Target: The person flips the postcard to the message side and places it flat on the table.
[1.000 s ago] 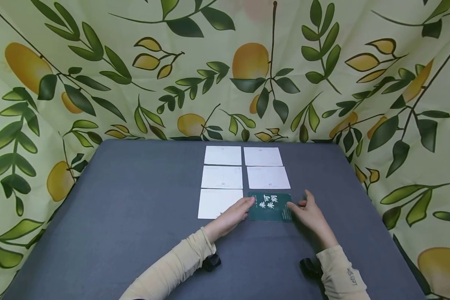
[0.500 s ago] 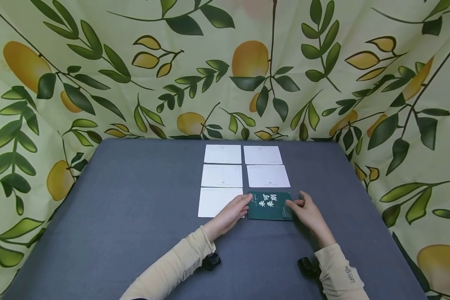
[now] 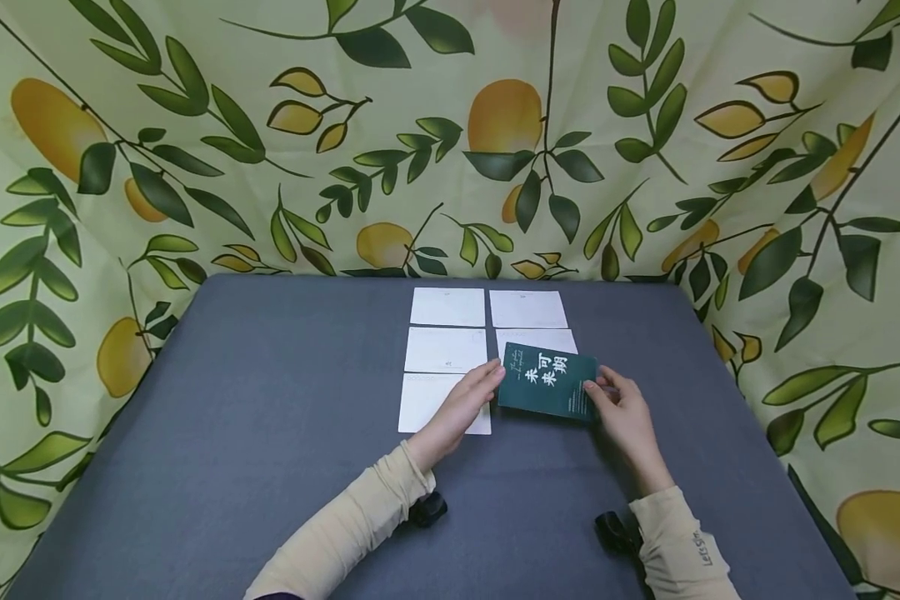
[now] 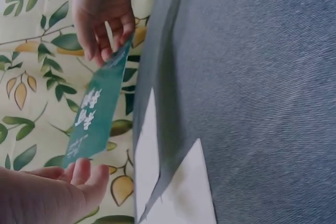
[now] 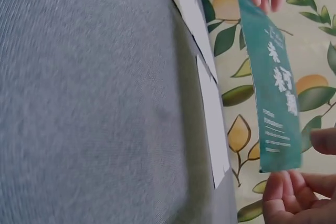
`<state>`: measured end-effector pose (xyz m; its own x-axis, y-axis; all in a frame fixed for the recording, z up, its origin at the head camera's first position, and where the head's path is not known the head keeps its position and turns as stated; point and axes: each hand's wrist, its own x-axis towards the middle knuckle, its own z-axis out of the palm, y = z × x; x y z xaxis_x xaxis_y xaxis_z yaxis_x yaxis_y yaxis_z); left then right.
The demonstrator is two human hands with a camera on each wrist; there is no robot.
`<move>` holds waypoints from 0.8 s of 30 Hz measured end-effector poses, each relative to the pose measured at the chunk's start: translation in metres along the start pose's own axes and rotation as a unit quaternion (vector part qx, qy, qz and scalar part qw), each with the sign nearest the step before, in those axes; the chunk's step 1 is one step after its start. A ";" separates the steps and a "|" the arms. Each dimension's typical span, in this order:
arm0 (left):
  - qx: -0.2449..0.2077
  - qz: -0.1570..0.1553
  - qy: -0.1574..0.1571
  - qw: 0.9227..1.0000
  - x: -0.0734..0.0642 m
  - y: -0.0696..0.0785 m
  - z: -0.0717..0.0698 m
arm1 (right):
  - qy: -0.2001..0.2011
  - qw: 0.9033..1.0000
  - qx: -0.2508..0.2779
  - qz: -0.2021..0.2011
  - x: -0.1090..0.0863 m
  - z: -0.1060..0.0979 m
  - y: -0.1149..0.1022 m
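A dark green postcard (image 3: 547,381) with white lettering is raised off the table and tilted, its right side higher than its left. My right hand (image 3: 630,417) pinches its right edge, the thumb on the printed face. At its left edge, the fingertips of my left hand (image 3: 453,417) hold the other end. In the left wrist view the postcard (image 4: 97,111) spans between both hands. Several white postcards lie flat in two columns. The lower-left white postcard (image 3: 423,400) is partly hidden by my left hand, and the green one covers part of the middle-right white postcard (image 3: 532,336).
A grey-blue cloth (image 3: 270,375) covers the table. Two more white postcards, top left (image 3: 447,307) and top right (image 3: 528,309), lie near the back edge. A leaf-and-fruit patterned curtain (image 3: 420,125) hangs behind. Small black devices (image 3: 427,510) sit under both wrists.
The green postcard has come up off the table, moved slightly away from me and tilted. Both hands have risen with it. The white postcards stay in place.
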<state>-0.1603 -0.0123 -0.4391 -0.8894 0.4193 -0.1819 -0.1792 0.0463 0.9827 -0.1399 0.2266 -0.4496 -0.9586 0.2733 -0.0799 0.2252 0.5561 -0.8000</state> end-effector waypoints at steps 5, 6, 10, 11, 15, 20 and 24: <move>0.056 0.020 0.024 0.998 0.002 0.008 0.003 | 0.057 0.998 0.031 -0.011 -0.002 0.002 -0.007; 0.064 0.023 0.029 0.997 0.003 0.009 0.004 | 0.063 0.997 0.036 -0.017 -0.002 0.003 -0.008; 0.080 0.043 0.052 0.995 0.005 0.011 0.008 | 0.085 0.994 0.056 -0.034 -0.004 0.005 -0.012; 0.080 0.048 0.057 0.994 0.006 0.011 0.009 | 0.089 0.993 0.063 -0.035 -0.004 0.005 -0.013; 0.077 0.071 0.062 0.993 0.007 0.009 0.009 | 0.095 0.990 0.100 -0.039 -0.005 0.008 -0.012; 0.071 0.076 0.051 0.993 0.008 0.007 0.010 | 0.095 0.978 0.170 -0.076 -0.001 0.012 -0.004; 0.047 0.085 0.056 0.994 0.009 0.005 0.011 | 0.105 0.975 0.183 -0.075 -0.001 0.012 -0.009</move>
<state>-0.1647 0.0012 -0.4358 -0.9456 0.3252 -0.0112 0.0125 0.0707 0.9974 -0.1427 0.2118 -0.4493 -0.9108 0.3858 0.1467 -0.0288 0.2951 -0.9550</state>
